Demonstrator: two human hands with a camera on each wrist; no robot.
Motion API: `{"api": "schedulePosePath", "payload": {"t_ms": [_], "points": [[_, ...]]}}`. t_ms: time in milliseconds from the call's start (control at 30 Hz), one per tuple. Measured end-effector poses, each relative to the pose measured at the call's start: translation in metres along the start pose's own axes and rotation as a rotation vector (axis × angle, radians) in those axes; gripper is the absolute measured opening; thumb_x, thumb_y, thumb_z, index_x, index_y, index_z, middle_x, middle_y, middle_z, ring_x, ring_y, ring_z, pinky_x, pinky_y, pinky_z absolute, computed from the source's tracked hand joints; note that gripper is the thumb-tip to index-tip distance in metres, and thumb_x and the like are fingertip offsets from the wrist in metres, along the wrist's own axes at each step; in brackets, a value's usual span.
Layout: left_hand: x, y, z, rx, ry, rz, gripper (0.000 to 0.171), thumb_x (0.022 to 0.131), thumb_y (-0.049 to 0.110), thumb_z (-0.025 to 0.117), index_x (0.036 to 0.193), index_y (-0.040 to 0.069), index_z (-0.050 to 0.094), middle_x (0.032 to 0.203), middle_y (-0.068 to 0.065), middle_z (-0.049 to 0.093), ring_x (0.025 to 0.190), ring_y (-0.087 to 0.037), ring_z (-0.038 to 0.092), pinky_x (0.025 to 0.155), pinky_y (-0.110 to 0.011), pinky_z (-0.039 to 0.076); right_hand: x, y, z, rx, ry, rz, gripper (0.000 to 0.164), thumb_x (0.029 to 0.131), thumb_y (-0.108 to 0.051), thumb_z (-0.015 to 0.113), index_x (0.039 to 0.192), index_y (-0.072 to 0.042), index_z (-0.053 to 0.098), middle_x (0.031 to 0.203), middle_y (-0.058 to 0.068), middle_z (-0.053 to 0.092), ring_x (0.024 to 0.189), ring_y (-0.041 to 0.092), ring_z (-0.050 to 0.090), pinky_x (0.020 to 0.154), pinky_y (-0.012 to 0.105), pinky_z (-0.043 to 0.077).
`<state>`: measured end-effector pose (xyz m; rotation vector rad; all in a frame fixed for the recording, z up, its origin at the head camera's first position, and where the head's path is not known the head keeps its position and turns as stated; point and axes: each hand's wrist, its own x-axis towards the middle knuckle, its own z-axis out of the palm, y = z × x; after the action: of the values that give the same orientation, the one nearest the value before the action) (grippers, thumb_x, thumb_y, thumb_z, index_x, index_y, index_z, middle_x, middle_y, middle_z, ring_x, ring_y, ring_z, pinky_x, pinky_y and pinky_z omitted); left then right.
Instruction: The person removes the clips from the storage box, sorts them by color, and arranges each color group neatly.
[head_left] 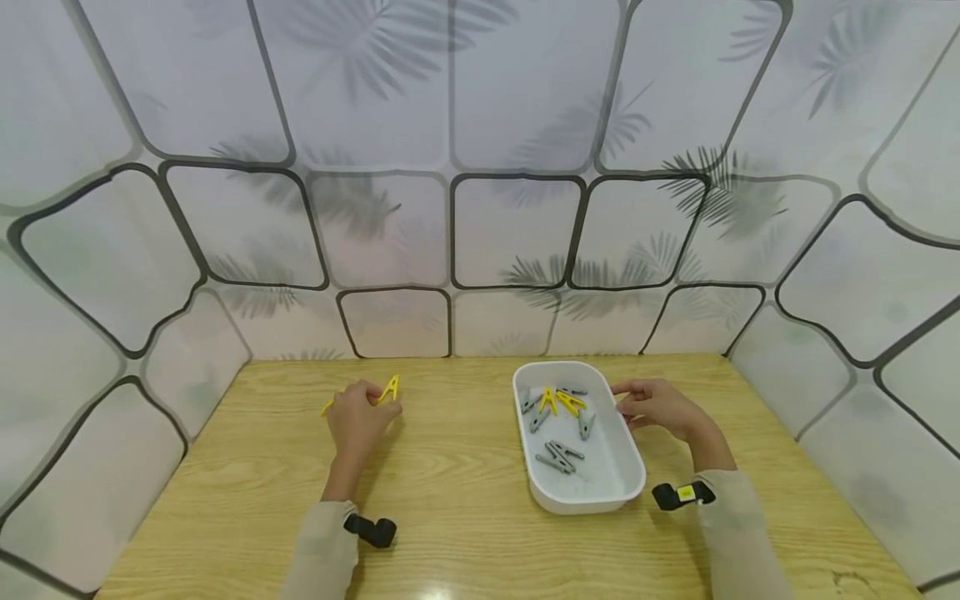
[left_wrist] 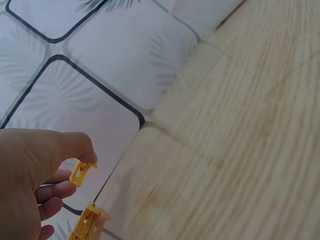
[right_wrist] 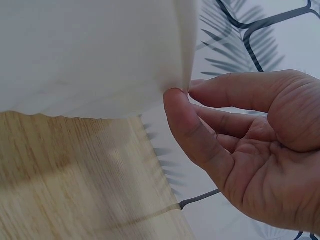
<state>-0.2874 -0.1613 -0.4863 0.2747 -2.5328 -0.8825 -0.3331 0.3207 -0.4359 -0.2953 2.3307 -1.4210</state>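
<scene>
1 wht tub (head_left: 587, 506), approx 7 gry clips (head_left: 586, 427), 4+ yel clips (left_wrist: 87, 219)

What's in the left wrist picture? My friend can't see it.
A person's left hand pinches a narrow yellow plastic clip. Another yellow plastic clip shows lower down. There's also a pale wood-grained tabletop and a white wall with dark lines and grey leaves.
</scene>
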Motion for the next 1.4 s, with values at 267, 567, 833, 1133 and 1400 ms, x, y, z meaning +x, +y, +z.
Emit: {"api": "schedulePosePath", "payload": {"t_ms": [267,567,833,1133,1400], "points": [[-0.0030,-0.0021,-0.0002,0.063,-0.033,-0.023,0.028,0.078,0.022,0.076,0.098,0.003,0.073,0.093,-0.016,0.073,0.083,-0.036,0.064,0.084,-0.052,0.044,0.0004,0.0025,0.0003,0.002,-0.001,-0.002,0.051,0.101,-0.010,0.061,0.144,0.012,0.046,0.105,0.012,0.075,0.091,0.016,0.071,0.080,0.038,0.061],[-0.0025,-0.0054,-0.0021,0.075,-0.072,-0.066,0.031,0.079,0.027,0.076,0.098,0.003,0.071,0.093,-0.016,0.071,0.088,-0.039,0.064,0.092,-0.058,0.042,0.0015,0.0024,-0.0003,-0.002,0.004,-0.003,0.050,0.101,-0.009,0.060,0.144,0.012,0.046,0.106,0.013,0.075,0.091,0.016,0.072,0.080,0.039,0.061],[-0.0015,-0.0067,-0.0041,0.067,-0.098,-0.083,0.029,0.080,0.026,0.075,0.098,0.002,0.070,0.091,-0.015,0.073,0.087,-0.038,0.064,0.092,-0.058,0.042,0.0019,0.0009,-0.0001,-0.006,0.005,0.000,0.050,0.101,-0.010,0.060,0.144,0.013,0.046,0.103,0.011,0.074,0.090,0.017,0.072,0.080,0.037,0.061],[-0.0053,-0.0045,-0.0023,0.072,-0.105,-0.080,0.029,0.082,0.026,0.075,0.096,0.002,0.070,0.089,-0.015,0.073,0.086,-0.036,0.065,0.092,-0.058,0.042,0.0011,0.0031,0.0005,-0.013,0.009,0.010,0.051,0.101,-0.011,0.061,0.144,0.012,0.046,0.103,0.010,0.075,0.090,0.016,0.071,0.081,0.038,0.061],[-0.0058,-0.0029,0.0000,0.078,-0.093,-0.070,0.029,0.083,0.027,0.076,0.096,0.002,0.070,0.087,-0.015,0.073,0.085,-0.037,0.066,0.091,-0.060,0.041,0.0009,0.0019,0.0011,-0.017,0.016,0.004,0.051,0.101,-0.011,0.061,0.144,0.012,0.046,0.103,0.010,0.074,0.090,0.016,0.072,0.080,0.038,0.061]]}}
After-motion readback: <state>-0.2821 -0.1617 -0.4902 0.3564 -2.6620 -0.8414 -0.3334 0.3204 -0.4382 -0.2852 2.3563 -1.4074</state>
